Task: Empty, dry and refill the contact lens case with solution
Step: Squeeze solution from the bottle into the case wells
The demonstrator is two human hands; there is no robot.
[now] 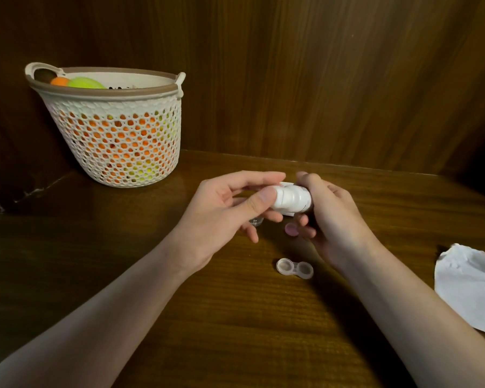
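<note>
Hands meet over the middle of the desk (263,331): the right hand (331,219) has its grip curled around a small white solution bottle (291,198) lying sideways, while the left hand (224,208) pinches its cap end between thumb and fingers. Nearer, the clear contact lens case (294,268) sits open on the desk, a white tissue (471,287) lies at the right, and a mesh basket (115,130) stands far left.

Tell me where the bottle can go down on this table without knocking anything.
Free: the bare table nearer than the case, between the forearms, and the stretch in front of the basket. Crowded: under the hands, where a pink cap and a clear cap lie, and by the tissue.
</note>
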